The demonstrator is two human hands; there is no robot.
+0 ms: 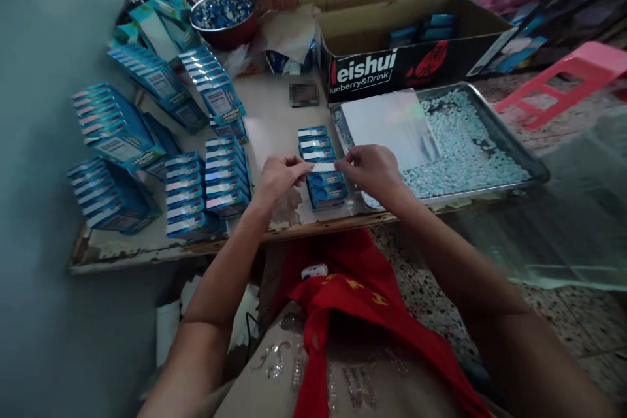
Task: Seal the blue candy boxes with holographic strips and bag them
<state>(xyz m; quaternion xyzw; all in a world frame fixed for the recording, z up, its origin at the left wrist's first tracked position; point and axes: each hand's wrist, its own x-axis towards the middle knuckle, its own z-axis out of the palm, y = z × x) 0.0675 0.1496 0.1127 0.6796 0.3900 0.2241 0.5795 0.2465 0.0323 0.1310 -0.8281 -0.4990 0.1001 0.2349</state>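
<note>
My left hand [279, 176] and my right hand [372, 170] meet over a short row of small blue boxes [321, 163] on the worn white table [274, 117]. Both hands pinch the ends of one small blue box with a white label [323, 168] near the front of that row, fingers closed on it. A shiny silver sheet [392, 124] lies just beyond my right hand, resting over the left part of a metal tray [490, 114] filled with small pale blue-white candies [465, 150].
Stacks of blue display cartons [117, 137] and more small boxes [206, 183] fill the table's left side. A bowl of blue items [223, 13] and an open cardboard box [411, 46] stand at the back. A pink stool [568, 78] sits at right; red cloth [353, 294] lies on my lap.
</note>
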